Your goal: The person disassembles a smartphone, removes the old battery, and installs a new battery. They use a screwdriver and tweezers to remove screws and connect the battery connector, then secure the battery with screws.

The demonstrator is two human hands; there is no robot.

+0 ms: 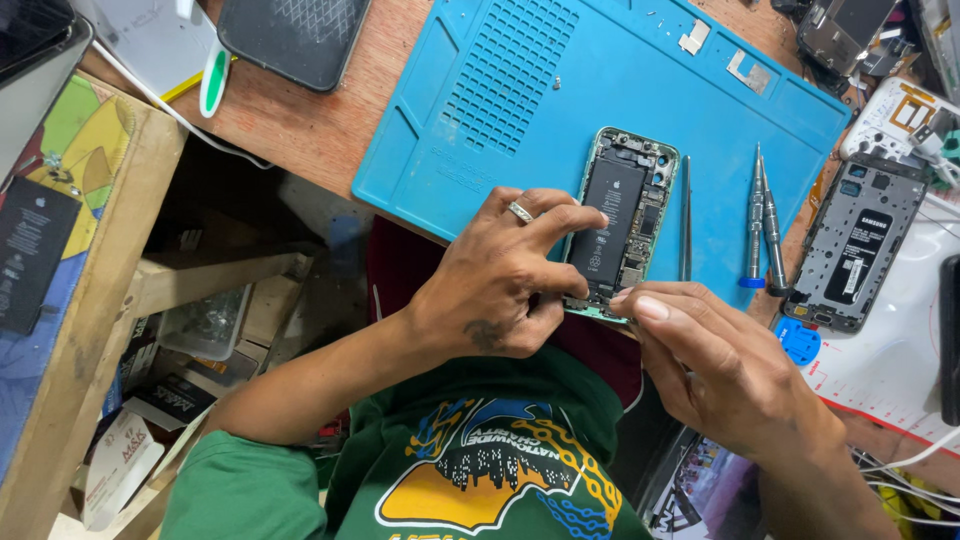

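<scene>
1. On the near edge of a blue work mat (600,80) lies an opened phone (617,225), back off, its black battery and circuit boards showing inside a pale green frame.
2. Along the phone's left side rests the left hand (497,280), fingers curled over the frame and the forefinger stretched across the battery, pressing the phone down; a ring (520,211) sits on one finger.
3. At the phone's lower end is the right hand (715,365), thumb and forefinger pressed together right at the bottom edge of the frame. They seem to pinch something very small there, but the view is too poor to say what.
4. Just right of the phone, a thin metal rod (686,215) lies on the mat, parallel to the frame and not touching it.
5. Farther right, two slim metal screwdrivers (765,220) lie side by side near the mat's edge, one with a blue cap at its end.
6. Beyond the mat's right edge sits a second opened phone (856,250) with a grey inner shell, well apart from both hands, on a white surface (900,360).
7. Near the mat's far corner lie two small metal plates (722,55).
8. Off the mat's upper left corner, a dark phone (290,35) rests screen-side up on the wooden bench (320,130).
</scene>
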